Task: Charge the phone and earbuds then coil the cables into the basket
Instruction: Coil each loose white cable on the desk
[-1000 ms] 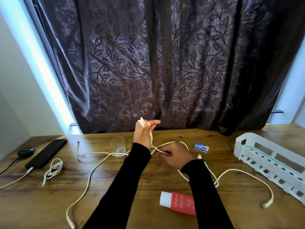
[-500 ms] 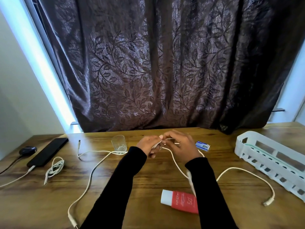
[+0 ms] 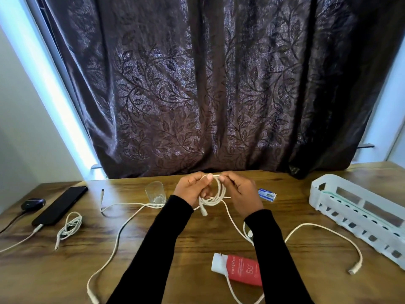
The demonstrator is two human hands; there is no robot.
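Note:
My left hand (image 3: 190, 189) and my right hand (image 3: 240, 191) hold a white cable (image 3: 215, 194) between them above the table's middle, wound into a few loops. Its free tail trails down under my right sleeve and out to a plug at the right (image 3: 354, 269). A black phone (image 3: 60, 205) lies at the far left with a white cable plugged into its near end. Beside it sits the dark earbuds case (image 3: 32, 202). The white basket (image 3: 359, 213) stands at the right, with no cable in it.
A small coiled white cable (image 3: 70, 224) lies near the phone. Another long white cable (image 3: 118, 235) runs loose across the left-middle of the wooden table. A clear glass (image 3: 155, 193), a small blue box (image 3: 267, 194) and a red tube (image 3: 238, 269) also lie here. A dark curtain hangs behind.
My hands came together and wound the cable into loops between them. The loose loop that lay on the table by my right hand has been drawn up.

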